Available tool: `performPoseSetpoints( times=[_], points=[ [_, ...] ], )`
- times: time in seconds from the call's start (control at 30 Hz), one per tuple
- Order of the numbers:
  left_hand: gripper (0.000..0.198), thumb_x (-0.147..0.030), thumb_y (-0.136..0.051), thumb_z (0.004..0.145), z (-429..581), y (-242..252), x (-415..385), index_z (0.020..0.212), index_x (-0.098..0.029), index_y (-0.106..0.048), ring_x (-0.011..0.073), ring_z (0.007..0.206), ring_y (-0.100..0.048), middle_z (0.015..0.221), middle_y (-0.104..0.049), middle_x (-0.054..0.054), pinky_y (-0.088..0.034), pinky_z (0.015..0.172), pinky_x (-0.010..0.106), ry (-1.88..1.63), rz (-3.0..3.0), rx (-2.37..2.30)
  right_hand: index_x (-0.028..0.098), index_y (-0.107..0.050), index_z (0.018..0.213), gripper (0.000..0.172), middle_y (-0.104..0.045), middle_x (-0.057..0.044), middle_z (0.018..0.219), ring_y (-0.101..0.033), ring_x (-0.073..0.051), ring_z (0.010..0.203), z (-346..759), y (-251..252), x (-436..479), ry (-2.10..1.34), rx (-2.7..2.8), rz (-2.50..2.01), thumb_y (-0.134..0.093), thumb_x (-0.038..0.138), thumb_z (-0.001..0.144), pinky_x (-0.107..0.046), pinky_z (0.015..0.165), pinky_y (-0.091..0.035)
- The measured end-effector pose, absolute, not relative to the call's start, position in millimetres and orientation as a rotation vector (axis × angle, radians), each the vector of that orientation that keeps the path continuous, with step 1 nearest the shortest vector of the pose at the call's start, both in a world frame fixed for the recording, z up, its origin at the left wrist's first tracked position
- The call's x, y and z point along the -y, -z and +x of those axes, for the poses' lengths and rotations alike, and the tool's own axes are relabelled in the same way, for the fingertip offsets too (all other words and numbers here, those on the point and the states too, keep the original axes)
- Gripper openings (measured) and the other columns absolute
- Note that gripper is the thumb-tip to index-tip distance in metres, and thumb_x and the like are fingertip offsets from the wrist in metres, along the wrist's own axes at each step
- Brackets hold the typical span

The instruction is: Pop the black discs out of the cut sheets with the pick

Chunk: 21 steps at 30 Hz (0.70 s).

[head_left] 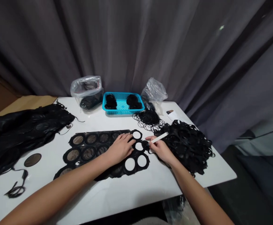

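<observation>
A black rubbery sheet [86, 149] with rows of rings lies on the white table. Thin dark film fills its left rings, while several rings at its right end show white table through them. My left hand [120, 147] lies flat on the sheet, fingers stretched out and holding nothing. Beyond the sheet's right edge, my right hand [161, 150] is closed around a white flat stick [159, 137]. A small dark round piece [145, 145] is at its fingertips, beside an emptied ring; whether the fingers pinch it I cannot tell.
A blue basket [123, 112] holding black discs stands at the back between two clear plastic bags [86, 89]. Thin black loops [148, 118] and a heap of black scraps [188, 147] lie right. Black sheeting [26, 131] and a loose disc [32, 159] lie left.
</observation>
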<state>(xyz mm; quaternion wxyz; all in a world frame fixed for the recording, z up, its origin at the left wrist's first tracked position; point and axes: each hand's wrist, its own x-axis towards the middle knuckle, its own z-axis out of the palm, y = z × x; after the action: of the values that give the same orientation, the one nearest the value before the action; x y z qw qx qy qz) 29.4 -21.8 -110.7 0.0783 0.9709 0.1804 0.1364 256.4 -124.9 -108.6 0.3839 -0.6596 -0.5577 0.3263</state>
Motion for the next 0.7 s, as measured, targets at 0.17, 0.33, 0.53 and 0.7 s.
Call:
performPoseSetpoints(
  times=[0.17,0.33,0.53,0.7],
  points=[
    [0.028,-0.025,-0.056,0.095,16.1,119.2,14.7,0.122,-0.018,-0.059,0.0312,0.130,-0.049,0.136,-0.054,0.014,-0.039,0.107,0.051,-0.424,2.896,-0.590,0.017,-0.060,0.086,0.027,-0.059,-0.001,0.075,-0.052,-0.015,0.068,254.0,114.6,123.0,-0.693,1.537,-1.747,-0.042,0.036,0.095,-0.026,0.065,-0.042],
    [0.030,-0.029,-0.051,0.098,-14.9,118.6,12.1,0.125,-0.021,-0.060,0.0294,0.129,-0.050,0.136,-0.055,0.013,-0.040,0.107,0.050,-0.434,2.848,-0.666,0.017,-0.058,0.079,0.030,-0.057,-0.001,0.068,-0.050,-0.016,0.063,261.5,101.8,120.7,-0.636,1.460,-1.774,-0.044,0.039,0.094,-0.025,0.060,-0.039],
    [0.035,-0.032,-0.053,0.097,-46.0,125.5,20.2,0.130,-0.020,-0.057,0.0311,0.134,-0.047,0.144,-0.050,0.015,-0.038,0.110,0.054,-0.436,2.792,-0.750,0.019,-0.063,0.085,0.030,-0.064,-0.005,0.072,-0.056,-0.020,0.064,301.6,70.6,149.7,-0.270,1.368,-2.022,-0.042,0.040,0.091,-0.029,0.062,-0.041],
    [0.047,-0.037,-0.049,0.101,-50.6,134.0,29.1,0.143,-0.017,-0.046,0.0316,0.145,-0.034,0.154,-0.039,0.018,-0.032,0.115,0.055,-0.419,2.879,-0.743,0.021,-0.057,0.075,0.024,-0.067,-0.013,0.079,-0.058,-0.027,0.072,333.2,68.2,172.1,0.165,1.357,-2.260,-0.045,0.039,0.084,-0.037,0.069,-0.043]
  ],
)
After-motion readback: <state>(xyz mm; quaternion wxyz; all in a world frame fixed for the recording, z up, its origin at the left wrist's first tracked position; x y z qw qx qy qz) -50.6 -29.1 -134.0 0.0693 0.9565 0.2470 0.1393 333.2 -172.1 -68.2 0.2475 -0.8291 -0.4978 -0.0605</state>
